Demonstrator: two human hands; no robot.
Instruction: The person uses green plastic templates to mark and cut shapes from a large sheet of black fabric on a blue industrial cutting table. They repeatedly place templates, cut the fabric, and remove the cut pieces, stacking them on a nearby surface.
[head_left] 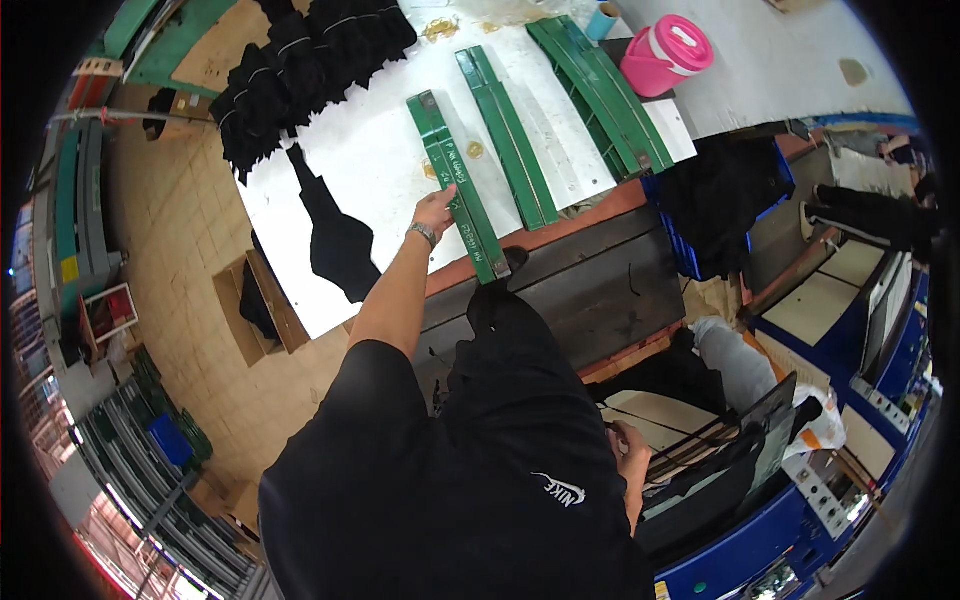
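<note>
My left hand (pixel 435 212), with a watch on the wrist, reaches forward and grips the left edge of a long green bar (pixel 452 170) that lies on the white table (pixel 370 160). My right hand (pixel 632 452) is low at the right, by my black shirt. Its fingers curl against a stack of flat cream and black sheets (pixel 690 440); whether it holds one is unclear. A second green bar (pixel 505 135) and a stack of green bars (pixel 600 90) lie further right on the table.
A pile of black fabric pieces (pixel 300 70) covers the table's far left, and one black piece (pixel 335 240) hangs over its edge. A pink lidded container (pixel 668 55) stands at the back. A blue crate with dark cloth (pixel 720 200), a blue machine (pixel 850 330) and another person (pixel 880 200) are at the right.
</note>
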